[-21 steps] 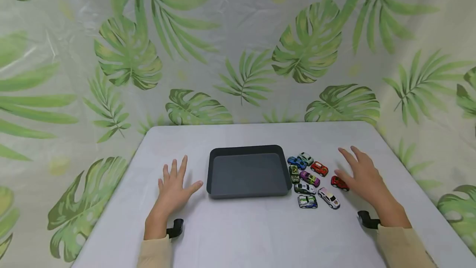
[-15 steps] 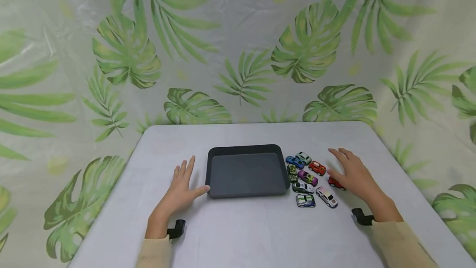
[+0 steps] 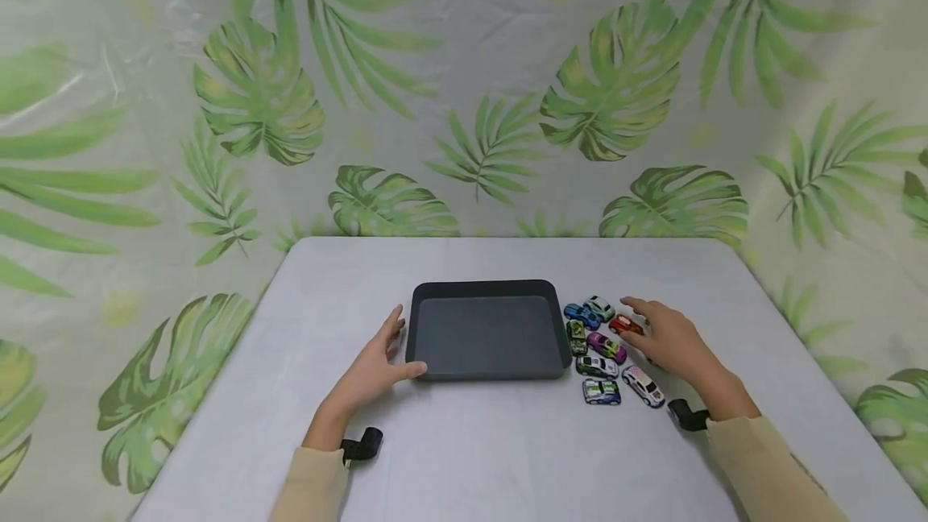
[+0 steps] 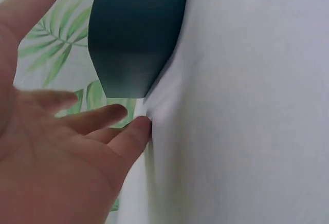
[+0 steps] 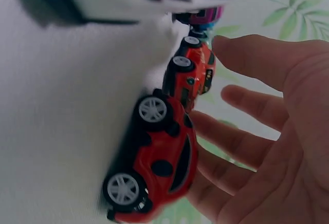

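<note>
A dark grey rectangular tray point(image 3: 489, 337) lies on the white table. My left hand point(image 3: 368, 370) is at its left end, thumb by the front corner and fingers spread along the left side; in the left wrist view the fingers lie close to the tray's end wall point(image 4: 136, 44). To the tray's right, my right hand point(image 3: 674, 341) hovers with loosely bent fingers around an orange-red toy car point(image 3: 625, 324). The right wrist view shows a red toy car point(image 5: 167, 167) beside those fingers; the hand hides it in the head view. Neither hand grips anything.
Several other toy cars cluster by the tray's right side, among them a purple one point(image 3: 606, 346), a blue one point(image 3: 582, 314) and a white one point(image 3: 643, 386) nearer the front. A leaf-print curtain point(image 3: 478, 103) hangs behind the table point(image 3: 493, 449).
My left hand has moved right, up to the tray's left end. My right hand has moved left and come over the red cars. Tray and cars stay in place.
</note>
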`<state>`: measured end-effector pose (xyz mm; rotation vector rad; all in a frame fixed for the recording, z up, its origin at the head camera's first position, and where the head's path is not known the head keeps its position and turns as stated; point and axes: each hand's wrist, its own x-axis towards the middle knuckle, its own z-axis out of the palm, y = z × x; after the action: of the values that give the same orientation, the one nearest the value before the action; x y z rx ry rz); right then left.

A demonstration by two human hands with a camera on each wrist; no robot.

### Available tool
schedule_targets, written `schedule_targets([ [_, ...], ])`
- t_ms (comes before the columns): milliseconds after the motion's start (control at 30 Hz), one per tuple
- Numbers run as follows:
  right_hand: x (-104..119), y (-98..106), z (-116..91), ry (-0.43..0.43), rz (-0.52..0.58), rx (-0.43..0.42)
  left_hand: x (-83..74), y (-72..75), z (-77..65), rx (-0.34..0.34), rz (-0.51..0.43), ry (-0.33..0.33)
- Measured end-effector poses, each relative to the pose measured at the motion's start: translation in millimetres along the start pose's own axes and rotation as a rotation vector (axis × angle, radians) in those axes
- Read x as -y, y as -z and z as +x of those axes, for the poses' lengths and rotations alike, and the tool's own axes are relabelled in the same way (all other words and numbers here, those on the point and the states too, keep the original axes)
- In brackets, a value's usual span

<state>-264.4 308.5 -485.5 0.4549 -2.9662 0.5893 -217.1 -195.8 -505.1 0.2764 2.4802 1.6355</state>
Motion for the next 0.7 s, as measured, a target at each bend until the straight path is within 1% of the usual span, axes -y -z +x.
schedule_targets([
  [100, 0, -2, 4, 0.010, 0.016, 0.019, 4.1, 1.1, 1.5, 0.000, -0.145, -0.015],
  [167, 0, -4, 6, 0.012, 0.020, 0.023, 5.7, 0.9, 1.2, 0.012, -0.211, -0.012],
  [200, 0, -4, 6, 0.014, 0.017, 0.021, 6.3, 0.2, 1.1, 0.015, -0.227, -0.008],
  [300, -2, -7, 6, 0.015, 0.012, 0.006, 7.5, -4.1, 0.6, 0.025, -0.262, 0.006],
  [467, -5, -10, 5, 0.008, 0.016, -0.010, 7.0, -10.6, 0.3, 0.019, -0.303, 0.021],
  [700, -5, -9, 8, 0.004, 0.018, -0.024, 7.2, -11.1, -0.3, 0.003, -0.324, 0.019],
])
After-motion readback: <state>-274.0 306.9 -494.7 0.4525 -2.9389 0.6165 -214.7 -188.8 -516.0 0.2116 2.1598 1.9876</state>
